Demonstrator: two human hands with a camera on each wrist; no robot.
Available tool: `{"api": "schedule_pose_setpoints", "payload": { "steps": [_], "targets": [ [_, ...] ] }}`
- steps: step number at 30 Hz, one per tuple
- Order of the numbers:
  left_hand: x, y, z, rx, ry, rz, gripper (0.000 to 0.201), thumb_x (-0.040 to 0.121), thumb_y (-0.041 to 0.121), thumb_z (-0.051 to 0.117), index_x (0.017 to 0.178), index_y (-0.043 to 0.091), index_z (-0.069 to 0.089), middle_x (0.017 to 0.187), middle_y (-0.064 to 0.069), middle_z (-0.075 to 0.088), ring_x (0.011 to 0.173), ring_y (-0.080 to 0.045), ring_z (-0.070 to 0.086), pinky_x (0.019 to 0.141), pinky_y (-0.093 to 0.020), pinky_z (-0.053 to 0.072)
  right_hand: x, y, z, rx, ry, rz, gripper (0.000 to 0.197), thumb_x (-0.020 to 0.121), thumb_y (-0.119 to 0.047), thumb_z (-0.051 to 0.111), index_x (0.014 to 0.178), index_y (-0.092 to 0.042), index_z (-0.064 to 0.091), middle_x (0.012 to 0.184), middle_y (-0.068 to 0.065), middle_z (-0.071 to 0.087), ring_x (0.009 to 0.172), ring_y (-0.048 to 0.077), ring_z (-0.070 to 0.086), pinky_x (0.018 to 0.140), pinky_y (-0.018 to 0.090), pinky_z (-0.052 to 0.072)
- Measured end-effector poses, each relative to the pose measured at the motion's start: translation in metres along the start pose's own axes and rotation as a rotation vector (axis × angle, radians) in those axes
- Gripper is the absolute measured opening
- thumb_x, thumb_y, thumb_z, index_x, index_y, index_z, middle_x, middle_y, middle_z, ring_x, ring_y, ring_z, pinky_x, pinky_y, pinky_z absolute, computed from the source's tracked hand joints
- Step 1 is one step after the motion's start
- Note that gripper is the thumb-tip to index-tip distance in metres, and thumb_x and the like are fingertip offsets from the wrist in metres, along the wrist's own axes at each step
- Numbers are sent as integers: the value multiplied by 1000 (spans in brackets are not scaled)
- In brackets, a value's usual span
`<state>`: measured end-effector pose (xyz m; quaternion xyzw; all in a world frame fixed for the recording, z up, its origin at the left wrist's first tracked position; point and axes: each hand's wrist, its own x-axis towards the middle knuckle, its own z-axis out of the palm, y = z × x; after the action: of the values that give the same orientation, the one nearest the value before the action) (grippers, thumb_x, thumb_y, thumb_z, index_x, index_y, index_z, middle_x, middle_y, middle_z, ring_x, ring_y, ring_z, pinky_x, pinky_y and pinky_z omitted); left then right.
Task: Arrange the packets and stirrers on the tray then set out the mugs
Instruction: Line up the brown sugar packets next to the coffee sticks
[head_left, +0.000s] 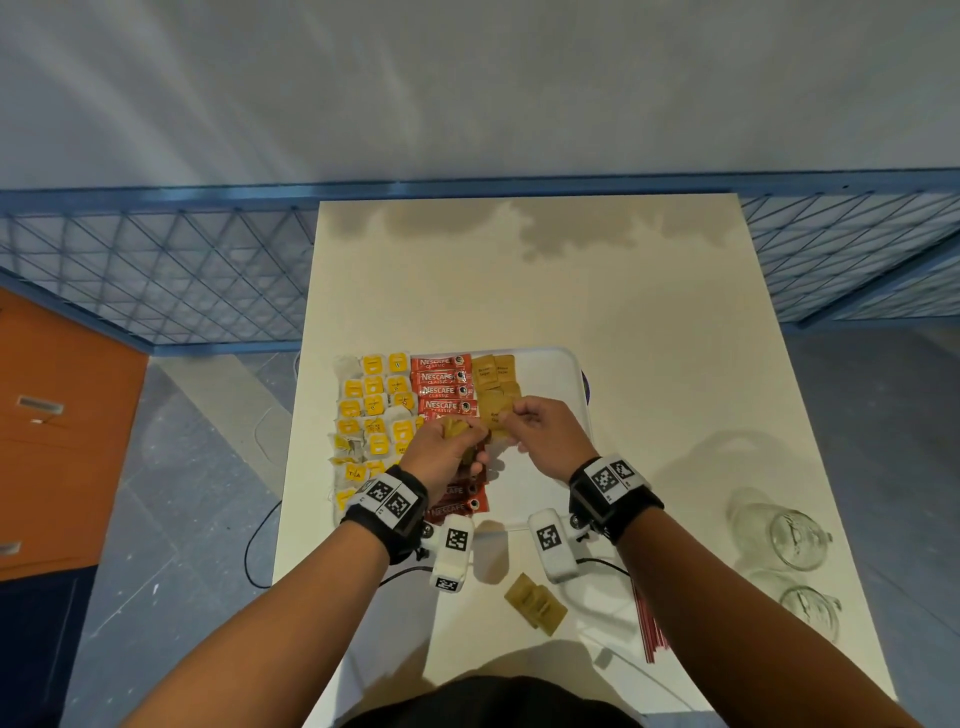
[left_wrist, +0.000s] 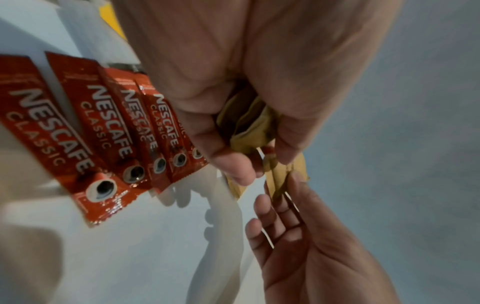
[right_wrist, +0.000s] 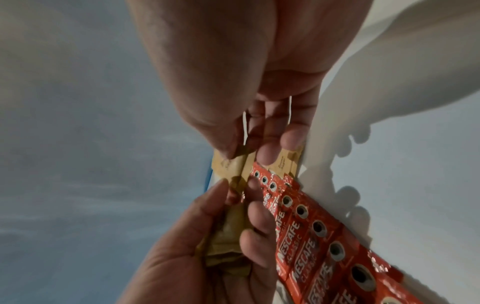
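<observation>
A white tray (head_left: 551, 370) on the table holds yellow tea bags (head_left: 373, 402) at its left, red Nescafe sticks (head_left: 441, 385) in the middle and brown sugar packets (head_left: 494, 370) at the right. My left hand (head_left: 466, 439) hovers over the red sticks and grips a bunch of brown packets (left_wrist: 249, 127). My right hand (head_left: 513, 411) pinches one brown packet (head_left: 496, 422) between thumb and fingers, right next to the left hand; the wrist view shows that packet (right_wrist: 228, 167) under the thumb. Red stirrers (head_left: 652, 621) and two glass mugs (head_left: 794, 538) lie on the table outside the tray.
More loose brown packets (head_left: 535, 605) lie on the table near its front edge. A second glass mug (head_left: 811, 612) lies on its side near the right edge. A blue wire fence (head_left: 171, 270) runs behind the table and an orange cabinet (head_left: 57, 431) stands at the left.
</observation>
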<state>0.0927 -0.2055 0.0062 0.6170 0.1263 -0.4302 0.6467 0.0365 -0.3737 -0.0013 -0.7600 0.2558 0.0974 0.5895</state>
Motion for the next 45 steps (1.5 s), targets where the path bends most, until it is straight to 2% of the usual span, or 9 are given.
{"api": "schedule_pose_setpoints", "payload": {
  "steps": [6,12,19,23,29,34,39,42,45],
  "targets": [
    [3,4,-12,-298,-24,-83,25,94,1,56,119,1,61,106,-19,70,86,-29,67,77,-35,60,21,15,-7,-250,100,130,17,89,-40,70,83,-24,71,83,-8,74,82,17,71,81,42,60],
    [-5,2,-25,-379,-113,-89,36,96,-5,37,124,3,57,124,-23,67,114,-41,65,89,-44,58,12,12,5,-412,54,171,23,93,-32,70,75,-19,64,83,2,69,80,23,66,74,35,54],
    [-15,-2,-24,-261,-155,-87,28,104,1,42,128,0,57,124,-22,68,109,-33,70,84,-34,61,9,17,16,-463,40,171,17,93,-32,71,81,-26,59,91,-5,67,88,20,65,76,34,53],
    [-15,-2,-23,-149,-112,-77,24,102,4,51,123,0,60,116,-21,71,97,-26,73,69,-23,61,3,15,18,-492,46,154,10,94,-32,65,93,-24,58,94,-2,69,87,22,65,81,39,55],
    [-12,-3,-26,147,-78,7,15,97,10,63,108,4,70,81,-18,69,62,-19,59,63,-25,54,-5,5,11,-231,-21,-15,32,104,-37,51,91,-13,67,85,1,68,76,15,61,72,35,51],
    [-14,2,-21,326,-52,88,7,94,11,68,97,10,74,69,-9,67,56,-16,58,58,-25,52,-13,2,0,-96,-115,-92,37,105,-34,54,93,-4,73,77,0,68,66,6,57,63,24,45],
    [-10,0,-18,459,-58,128,14,93,19,70,95,7,76,72,-12,72,61,-19,62,63,-29,52,-10,16,-8,-227,-108,-86,14,92,-40,68,91,-31,79,92,-15,74,89,3,67,83,34,57],
    [-10,-2,-14,540,-94,87,24,100,22,60,101,1,72,84,-23,73,58,-15,65,57,-25,51,-13,20,-12,-330,-107,-58,9,90,-35,72,90,-30,79,90,-13,72,86,6,64,84,34,55],
    [-8,-8,-9,661,-32,73,32,102,23,55,97,-6,67,85,-21,74,51,-9,62,57,-26,52,-14,27,-19,-359,-99,6,10,91,-31,71,93,-26,79,91,-12,72,88,10,65,79,29,52]
  ]
}}
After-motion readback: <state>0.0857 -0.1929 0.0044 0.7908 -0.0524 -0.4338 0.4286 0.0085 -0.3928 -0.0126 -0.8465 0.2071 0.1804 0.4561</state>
